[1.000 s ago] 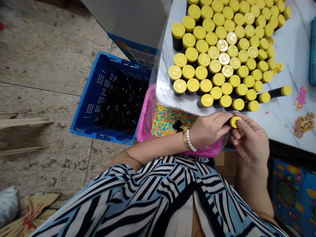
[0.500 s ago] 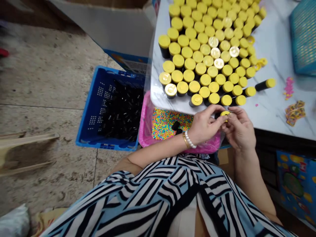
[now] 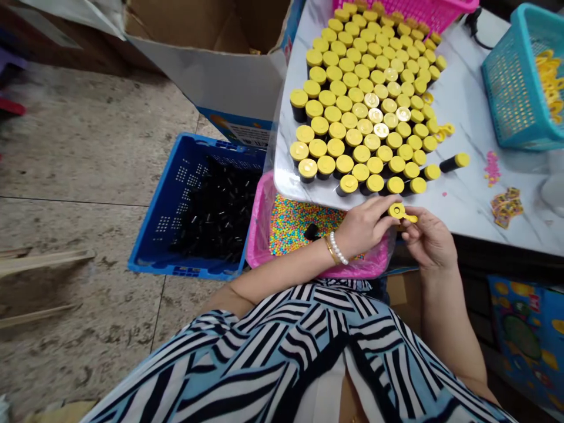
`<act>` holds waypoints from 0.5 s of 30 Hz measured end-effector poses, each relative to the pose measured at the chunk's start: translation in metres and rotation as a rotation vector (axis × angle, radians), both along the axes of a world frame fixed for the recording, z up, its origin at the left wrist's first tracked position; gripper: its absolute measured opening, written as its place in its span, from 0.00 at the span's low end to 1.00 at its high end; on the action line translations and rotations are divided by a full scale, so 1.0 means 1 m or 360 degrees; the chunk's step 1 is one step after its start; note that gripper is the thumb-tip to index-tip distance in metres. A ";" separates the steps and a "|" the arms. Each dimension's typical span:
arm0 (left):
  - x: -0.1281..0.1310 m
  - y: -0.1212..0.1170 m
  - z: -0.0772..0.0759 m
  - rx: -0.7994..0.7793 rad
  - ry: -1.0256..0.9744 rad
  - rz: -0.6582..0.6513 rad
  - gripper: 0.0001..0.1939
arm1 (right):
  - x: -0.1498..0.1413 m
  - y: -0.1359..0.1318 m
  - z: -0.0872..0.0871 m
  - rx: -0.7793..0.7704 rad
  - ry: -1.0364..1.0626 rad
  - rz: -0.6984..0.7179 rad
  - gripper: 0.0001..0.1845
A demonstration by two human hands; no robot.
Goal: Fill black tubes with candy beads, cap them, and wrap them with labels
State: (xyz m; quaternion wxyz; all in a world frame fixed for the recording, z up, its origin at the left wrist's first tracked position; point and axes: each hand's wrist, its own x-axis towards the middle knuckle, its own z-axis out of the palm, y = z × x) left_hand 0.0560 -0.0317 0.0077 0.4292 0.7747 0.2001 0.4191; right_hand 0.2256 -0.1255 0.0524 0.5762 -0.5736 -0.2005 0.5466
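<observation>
White grey-veined table (image 3: 473,205), crowded yellow-capped black tubes (image 3: 336,147), pink basket (image 3: 440,10), teal basket (image 3: 506,111), small pink pieces (image 3: 492,168)

No txt legible. White panel (image 3: 253,135) on blue band of big carton (image 3: 220,79), far L, has sm. dark print, too tiny to read. Red/white mark (image 3: 534,303) on blue printed pkg (image 3: 522,338), near R, looks letter-like but blurred; can't tell which char.
</observation>
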 end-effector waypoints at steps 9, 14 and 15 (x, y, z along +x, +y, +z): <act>0.000 0.000 -0.003 -0.0074 0.0003 -0.0051 0.17 | -0.029 0.028 0.011 -0.0247 -0.0280 0.0051 0.28; -0.001 0.002 -0.005 -0.0205 -0.0024 0.0001 0.18 | -0.018 0.023 0.008 -0.0258 -0.0262 0.0207 0.31; 0.001 0.002 -0.005 -0.0223 -0.0026 0.0002 0.17 | -0.016 0.023 0.009 -0.0266 -0.0268 0.0233 0.32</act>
